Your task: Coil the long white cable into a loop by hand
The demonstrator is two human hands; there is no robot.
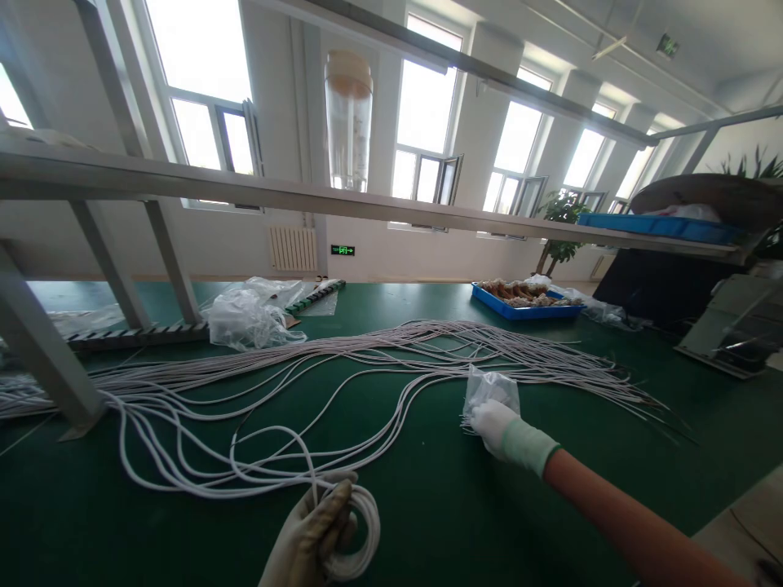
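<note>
My left hand [315, 534], in a worn glove, grips a small coil of white cable [360, 530] at the near edge of the green table [440, 489]. The cable runs from the coil into a long bundle of white cables [367, 350] spread across the table. My right hand [498, 428], in a white glove with a green cuff, reaches forward and holds a small clear plastic bag [489, 390] lying on the table beside the bundle.
A blue tray [519, 310] with brown parts sits at the back right. Crumpled clear plastic bags [250, 314] lie at the back left. A grey metal frame [55, 367] stands on the left, with a shelf rail overhead. A grey box [731, 326] sits far right.
</note>
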